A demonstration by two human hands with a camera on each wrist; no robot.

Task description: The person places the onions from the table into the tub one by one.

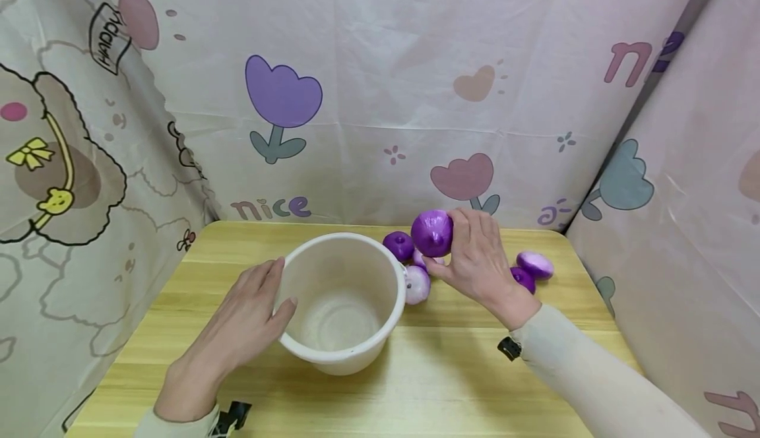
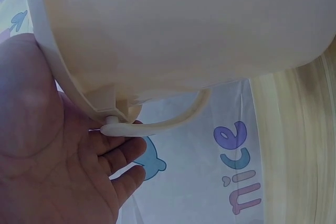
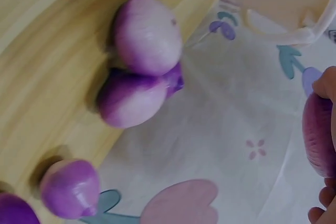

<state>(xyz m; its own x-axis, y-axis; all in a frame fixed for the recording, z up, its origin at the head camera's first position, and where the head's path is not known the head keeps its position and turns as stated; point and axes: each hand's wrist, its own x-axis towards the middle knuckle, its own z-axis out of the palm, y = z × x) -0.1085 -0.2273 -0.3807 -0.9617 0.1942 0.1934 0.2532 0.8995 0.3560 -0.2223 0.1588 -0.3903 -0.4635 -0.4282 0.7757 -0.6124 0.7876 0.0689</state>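
Observation:
A white plastic bucket (image 1: 341, 293) stands upright on the wooden table, nothing inside it. My left hand (image 1: 246, 312) grips its left rim, the thumb over the inner side. In the left wrist view, fingers lie beside the handle's pivot and the bucket handle (image 2: 168, 124) hangs down. Above the table, to the right of the bucket, my right hand (image 1: 481, 253) holds a shiny purple onion (image 1: 431, 233) between thumb and fingers. That onion (image 3: 317, 135) shows only partly in the right wrist view. A purple-white onion (image 1: 417, 285) sits close to the bucket's right side.
A dark purple onion (image 1: 398, 245) lies behind the bucket's right rim, with another partly hidden beneath the held one. Right of my right wrist are a pale onion (image 1: 535, 265) and a darker onion (image 1: 522, 280). Patterned curtains (image 1: 368, 95) enclose the table (image 1: 463, 372) at the back and sides.

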